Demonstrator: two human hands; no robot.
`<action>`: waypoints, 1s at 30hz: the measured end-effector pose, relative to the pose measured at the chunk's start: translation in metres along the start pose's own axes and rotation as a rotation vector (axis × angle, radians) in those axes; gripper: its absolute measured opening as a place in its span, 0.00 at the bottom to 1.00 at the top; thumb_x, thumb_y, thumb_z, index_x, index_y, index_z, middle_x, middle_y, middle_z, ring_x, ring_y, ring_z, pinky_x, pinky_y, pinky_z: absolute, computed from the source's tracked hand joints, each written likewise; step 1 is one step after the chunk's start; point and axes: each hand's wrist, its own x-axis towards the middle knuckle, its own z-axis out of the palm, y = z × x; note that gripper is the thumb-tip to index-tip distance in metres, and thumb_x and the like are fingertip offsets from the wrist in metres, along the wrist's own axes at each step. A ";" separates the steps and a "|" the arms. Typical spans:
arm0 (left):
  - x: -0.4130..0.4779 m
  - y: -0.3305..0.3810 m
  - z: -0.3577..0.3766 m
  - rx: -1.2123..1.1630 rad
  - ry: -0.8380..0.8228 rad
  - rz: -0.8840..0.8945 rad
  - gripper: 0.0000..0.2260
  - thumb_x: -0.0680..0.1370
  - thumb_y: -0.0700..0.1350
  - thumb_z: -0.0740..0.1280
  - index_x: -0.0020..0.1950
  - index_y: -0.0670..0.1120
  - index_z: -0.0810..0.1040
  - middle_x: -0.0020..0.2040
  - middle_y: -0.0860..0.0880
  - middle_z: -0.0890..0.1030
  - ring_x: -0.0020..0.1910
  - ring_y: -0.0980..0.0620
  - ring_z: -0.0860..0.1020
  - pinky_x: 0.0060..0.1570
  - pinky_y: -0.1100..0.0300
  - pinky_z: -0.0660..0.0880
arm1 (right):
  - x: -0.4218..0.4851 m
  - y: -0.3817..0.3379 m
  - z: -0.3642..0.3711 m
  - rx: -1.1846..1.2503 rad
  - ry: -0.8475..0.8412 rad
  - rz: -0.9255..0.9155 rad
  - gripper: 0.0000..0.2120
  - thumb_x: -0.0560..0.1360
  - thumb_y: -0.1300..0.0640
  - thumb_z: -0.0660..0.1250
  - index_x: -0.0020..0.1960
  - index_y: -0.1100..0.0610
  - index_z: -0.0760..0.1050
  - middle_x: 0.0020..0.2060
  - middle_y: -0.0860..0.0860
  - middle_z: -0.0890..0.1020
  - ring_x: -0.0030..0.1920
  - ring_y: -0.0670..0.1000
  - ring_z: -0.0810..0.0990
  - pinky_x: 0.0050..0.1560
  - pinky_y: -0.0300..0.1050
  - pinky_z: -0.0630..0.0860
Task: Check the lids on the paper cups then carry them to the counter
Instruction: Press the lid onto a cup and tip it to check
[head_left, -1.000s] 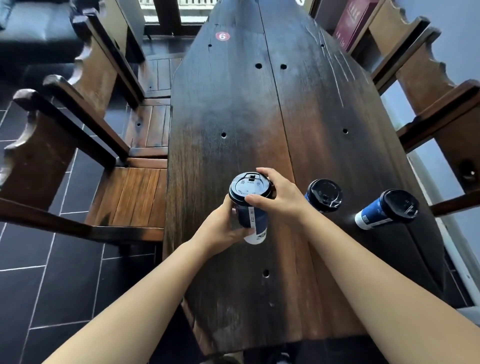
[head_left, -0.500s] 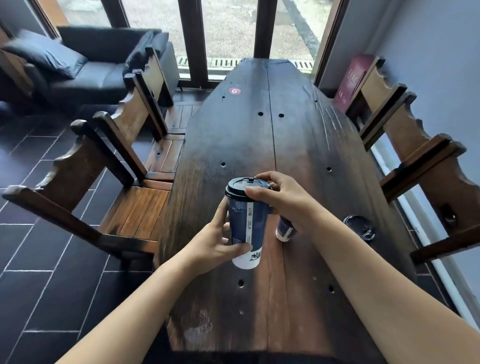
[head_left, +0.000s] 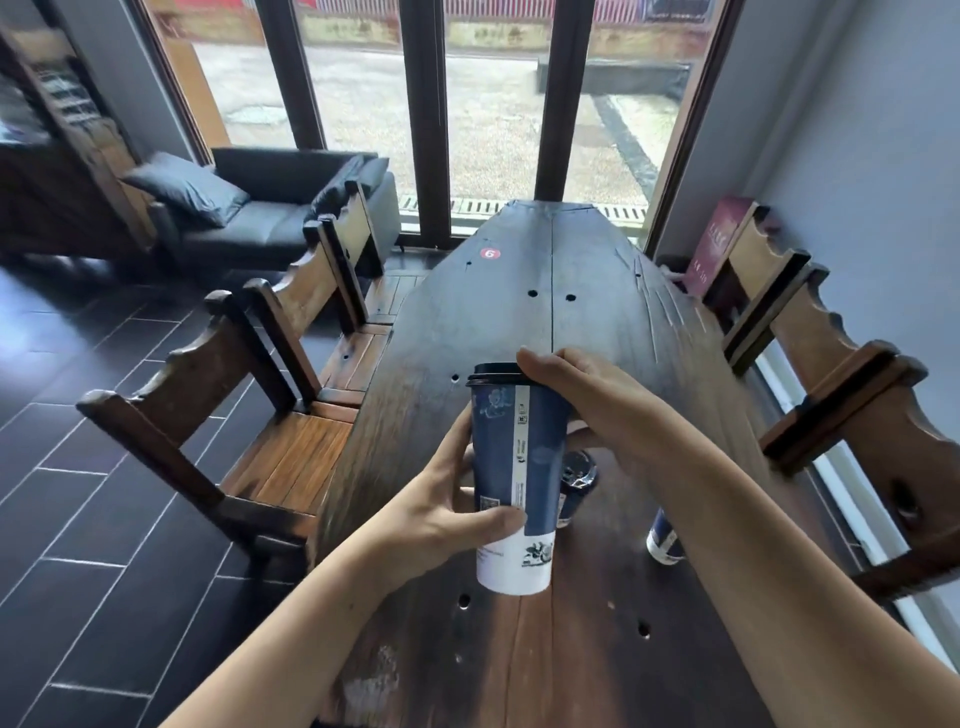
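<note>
Nearest to the camera, the left grip (head_left: 441, 519) is clamped round the lower half of the tall blue paper cup (head_left: 514, 467), thumb across the front. The cup is held upright in the air above the bench (head_left: 545, 654), not standing on it. The hold sits low, so if the cup is full I judge it could tip at the top or slide down through the fingers. Squeezing harder to stop this could bend the paper wall and push the lid up.

At 12 o'clock on the cup, the right grip (head_left: 587, 400) is curled over the black lid (head_left: 491, 375) and clamped on it. Whether the lid is fully seated I cannot tell, because the hand covers most of it. A press on one side only could pop the opposite edge, and liquid could then come out during the walk.

Just past the held cup, at 3 o'clock from it, a second cup (head_left: 577, 480) stands on the bench, and a third cup (head_left: 664, 543) at 4 o'clock is mostly hidden under the right forearm. The forearm passes close above them, so lowering it carelessly could knock one over.

Further, at 10 o'clock, the wooden chairs (head_left: 218, 415) stand close to the bench edge and could catch the person or the cup on the way to the counter, which is not in view
</note>
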 end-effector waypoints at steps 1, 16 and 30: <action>0.000 0.004 -0.001 -0.003 -0.005 0.011 0.43 0.74 0.41 0.74 0.82 0.61 0.55 0.72 0.48 0.77 0.66 0.43 0.81 0.63 0.50 0.79 | -0.002 -0.005 0.000 0.001 0.004 -0.012 0.15 0.80 0.42 0.66 0.49 0.55 0.75 0.41 0.49 0.84 0.39 0.45 0.84 0.36 0.41 0.83; -0.009 0.005 -0.081 0.007 -0.045 0.014 0.44 0.73 0.44 0.75 0.82 0.61 0.55 0.72 0.50 0.78 0.64 0.41 0.82 0.63 0.45 0.80 | 0.033 -0.029 0.057 0.045 0.050 -0.044 0.14 0.80 0.43 0.66 0.44 0.53 0.76 0.38 0.48 0.84 0.42 0.47 0.85 0.39 0.44 0.83; 0.017 -0.026 -0.113 0.163 -0.032 -0.128 0.37 0.73 0.49 0.77 0.78 0.61 0.63 0.68 0.51 0.81 0.63 0.44 0.83 0.61 0.38 0.80 | 0.070 0.032 0.066 0.008 0.095 -0.012 0.32 0.65 0.33 0.72 0.60 0.52 0.74 0.57 0.56 0.84 0.56 0.52 0.86 0.54 0.53 0.86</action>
